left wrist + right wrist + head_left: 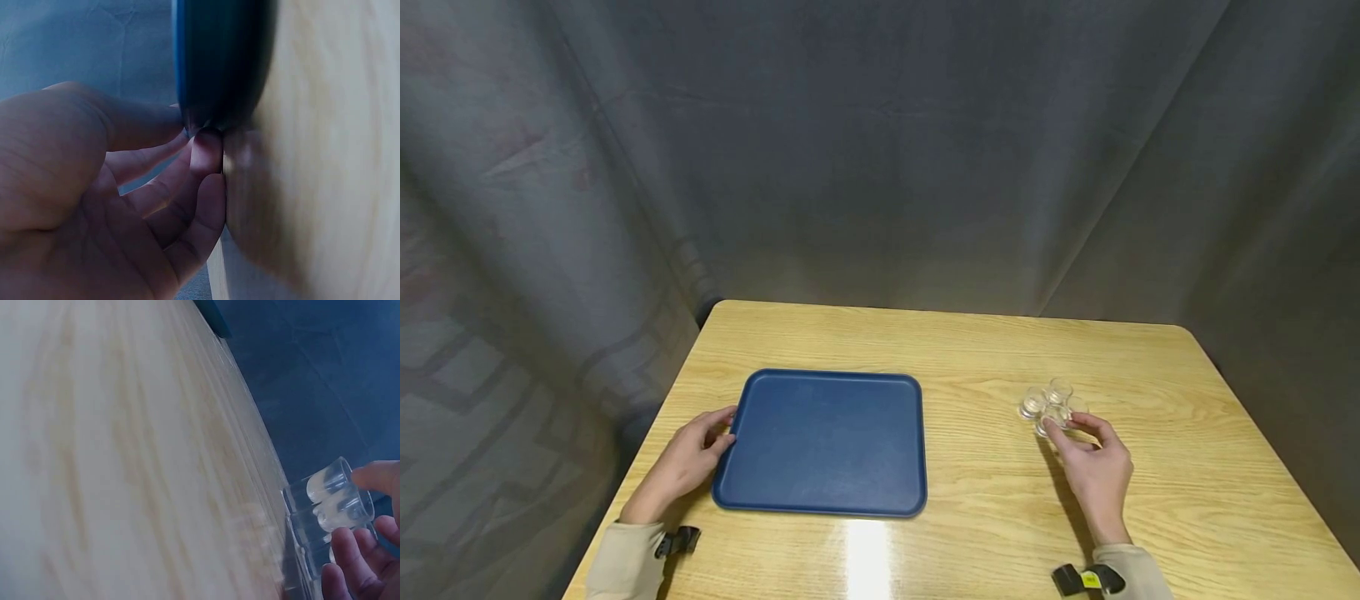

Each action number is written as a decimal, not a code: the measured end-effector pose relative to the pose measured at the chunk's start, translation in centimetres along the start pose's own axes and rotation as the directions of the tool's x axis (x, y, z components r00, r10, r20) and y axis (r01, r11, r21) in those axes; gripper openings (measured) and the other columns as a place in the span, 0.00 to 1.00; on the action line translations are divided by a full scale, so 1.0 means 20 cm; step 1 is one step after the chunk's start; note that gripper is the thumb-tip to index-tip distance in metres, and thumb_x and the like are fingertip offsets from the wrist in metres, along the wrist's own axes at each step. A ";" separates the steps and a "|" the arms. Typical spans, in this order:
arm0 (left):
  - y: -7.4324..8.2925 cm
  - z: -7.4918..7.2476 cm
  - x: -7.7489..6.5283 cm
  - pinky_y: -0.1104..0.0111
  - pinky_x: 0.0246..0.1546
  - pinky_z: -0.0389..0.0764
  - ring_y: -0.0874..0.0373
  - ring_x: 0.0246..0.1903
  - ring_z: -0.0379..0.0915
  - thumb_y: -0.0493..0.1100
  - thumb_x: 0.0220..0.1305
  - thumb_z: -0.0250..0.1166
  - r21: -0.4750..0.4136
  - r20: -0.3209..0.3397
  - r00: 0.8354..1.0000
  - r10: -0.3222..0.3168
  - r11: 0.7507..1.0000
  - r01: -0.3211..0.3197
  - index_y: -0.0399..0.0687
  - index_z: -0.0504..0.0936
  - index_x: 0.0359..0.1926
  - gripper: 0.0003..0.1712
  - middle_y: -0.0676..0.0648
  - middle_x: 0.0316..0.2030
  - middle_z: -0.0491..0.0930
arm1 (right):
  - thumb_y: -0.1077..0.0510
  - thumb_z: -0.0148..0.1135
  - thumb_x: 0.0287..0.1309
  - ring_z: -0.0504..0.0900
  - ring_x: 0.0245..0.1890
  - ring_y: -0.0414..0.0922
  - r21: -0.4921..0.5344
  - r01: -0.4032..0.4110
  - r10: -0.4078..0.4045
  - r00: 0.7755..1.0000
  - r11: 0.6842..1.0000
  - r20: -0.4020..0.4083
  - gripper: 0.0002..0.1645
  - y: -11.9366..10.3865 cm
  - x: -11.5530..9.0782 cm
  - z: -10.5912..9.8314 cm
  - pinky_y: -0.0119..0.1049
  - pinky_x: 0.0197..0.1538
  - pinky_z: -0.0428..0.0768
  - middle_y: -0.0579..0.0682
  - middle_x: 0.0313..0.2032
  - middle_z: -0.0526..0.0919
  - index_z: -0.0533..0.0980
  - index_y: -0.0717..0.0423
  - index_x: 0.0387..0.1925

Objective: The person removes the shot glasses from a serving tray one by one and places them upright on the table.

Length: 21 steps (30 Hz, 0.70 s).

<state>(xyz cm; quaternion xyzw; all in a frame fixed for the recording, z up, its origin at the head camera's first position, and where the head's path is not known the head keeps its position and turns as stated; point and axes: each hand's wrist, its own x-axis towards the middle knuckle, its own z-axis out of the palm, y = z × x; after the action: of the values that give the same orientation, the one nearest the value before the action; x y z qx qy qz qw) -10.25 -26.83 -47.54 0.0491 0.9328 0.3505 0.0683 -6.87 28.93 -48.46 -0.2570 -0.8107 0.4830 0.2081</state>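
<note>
A dark blue rectangular tray (827,442) lies flat on the left half of the table. At its left edge my left hand (688,454) pinches the rim, thumb over it and fingertips tucked beneath, as the left wrist view of the tray (219,56) shows. To the right stands a tight cluster of several small clear cups (1033,402). My right hand (1097,471) holds the nearest of them, its thumb on one side and its fingers around the other. Up close in the right wrist view, the fingers partly hide the clear cups (340,509).
The light wood table (985,350) has rounded far corners. Grey curtains (887,167) hang behind it and at both sides. A bright reflection shows on the wood in front of the tray. Dark straps (677,542) sit on both wrists.
</note>
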 end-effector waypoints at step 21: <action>0.02 -0.03 -0.03 0.46 0.50 0.83 0.42 0.49 0.84 0.36 0.76 0.63 0.130 -0.040 0.997 0.071 0.989 -0.065 0.29 0.75 0.70 0.26 0.31 0.59 0.82 | 0.55 0.68 0.70 0.80 0.30 0.21 -0.007 0.206 -0.206 0.974 0.979 -0.091 0.12 -0.08 0.03 -0.18 0.16 0.34 0.74 0.18 0.33 0.82 0.88 0.59 0.47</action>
<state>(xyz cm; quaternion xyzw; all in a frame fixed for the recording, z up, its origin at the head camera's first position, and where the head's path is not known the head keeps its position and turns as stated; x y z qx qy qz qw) -9.81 -27.05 -46.80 0.0771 0.9525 0.2930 0.0323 -5.53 31.12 -45.33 -0.1932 -0.8220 0.4477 0.2943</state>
